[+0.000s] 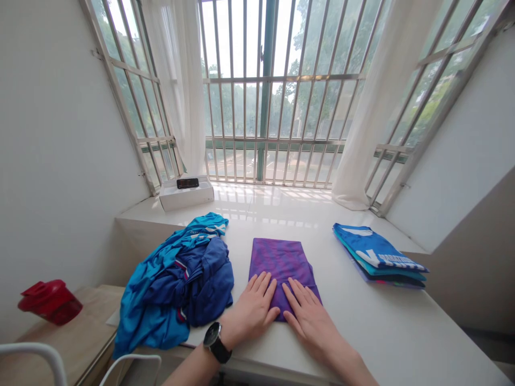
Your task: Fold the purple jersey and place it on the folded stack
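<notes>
A purple shirt (pixel 279 257), folded into a flat rectangle, lies on the white ledge in front of me. My left hand (pixel 251 308), with a black watch (pixel 217 342) on its wrist, rests flat on the near left part of the cloth. Flat on the near right part is my right hand (pixel 308 316). Both hands have their fingers stretched out and grip nothing. To the left sits a loose heap with a dark blue garment (pixel 209 279) on top of a bright blue one (pixel 140 321). On the right is a stack of folded shirts (pixel 378 257), a blue one with white print uppermost.
A white box (pixel 187 198) with a dark phone-like device (pixel 187 183) on it stands at the back left. A red lidded container (pixel 50 301) is on a wooden surface at far left. White curtains (pixel 358 134) hang before the barred window. White tubular rails (pixel 36 351) show at bottom left.
</notes>
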### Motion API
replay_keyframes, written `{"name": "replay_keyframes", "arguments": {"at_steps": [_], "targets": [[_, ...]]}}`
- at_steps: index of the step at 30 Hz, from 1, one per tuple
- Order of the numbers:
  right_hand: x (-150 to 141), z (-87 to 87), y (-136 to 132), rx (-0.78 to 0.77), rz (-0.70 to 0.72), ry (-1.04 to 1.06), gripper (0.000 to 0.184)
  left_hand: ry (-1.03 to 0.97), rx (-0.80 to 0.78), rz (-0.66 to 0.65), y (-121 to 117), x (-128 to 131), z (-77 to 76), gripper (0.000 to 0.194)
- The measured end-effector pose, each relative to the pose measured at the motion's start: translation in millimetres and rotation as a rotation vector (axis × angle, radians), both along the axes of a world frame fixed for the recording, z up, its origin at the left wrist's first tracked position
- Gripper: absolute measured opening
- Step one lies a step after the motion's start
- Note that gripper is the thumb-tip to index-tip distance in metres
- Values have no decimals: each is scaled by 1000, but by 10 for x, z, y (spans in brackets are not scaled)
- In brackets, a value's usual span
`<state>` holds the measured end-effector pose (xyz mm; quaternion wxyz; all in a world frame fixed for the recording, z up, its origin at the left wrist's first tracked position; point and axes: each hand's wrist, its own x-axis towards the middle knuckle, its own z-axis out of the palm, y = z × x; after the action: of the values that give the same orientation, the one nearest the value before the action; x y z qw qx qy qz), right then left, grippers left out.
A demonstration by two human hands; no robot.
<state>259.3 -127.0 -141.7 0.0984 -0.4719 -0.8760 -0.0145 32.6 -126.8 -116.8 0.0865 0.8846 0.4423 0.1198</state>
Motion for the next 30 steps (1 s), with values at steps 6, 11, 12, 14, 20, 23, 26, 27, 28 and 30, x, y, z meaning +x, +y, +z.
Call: {"name": "replay_keyframes", "arguments": {"at_steps": [6,11,12,14,20,23,26,27,28,30], "targets": [[196,158,213,28,15,-39,51,-145,-279,222,-192,440,103,79],[212,106,91,163,-197,11,50,-423,-338,149,-444,688,144,78],[193,60,54,161,-256,10,55,-452,-311,124,-448,670,164,77],[151,-45,-6,136,-346,-1,68,-429,-210,112,-389,562,211,71],[167,-175,18,56,-320,-5,81,-2,7,238,-85,10,219,55],[310,-7,178,-47,-212,-1,79,88,10,276,-166,-72,173,57],[475,271,409,-156,-67,-13,71,123,10,331,-371,55,147,65],[512,355,482,-177,-46,-25,68,133,2,331,-441,128,133,69],[530,422,542,-191,-42,-34,65,142,-5,317,-503,210,113,74],[510,473,611,-184,-79,-15,59,162,-8,262,-594,384,48,81]]}}
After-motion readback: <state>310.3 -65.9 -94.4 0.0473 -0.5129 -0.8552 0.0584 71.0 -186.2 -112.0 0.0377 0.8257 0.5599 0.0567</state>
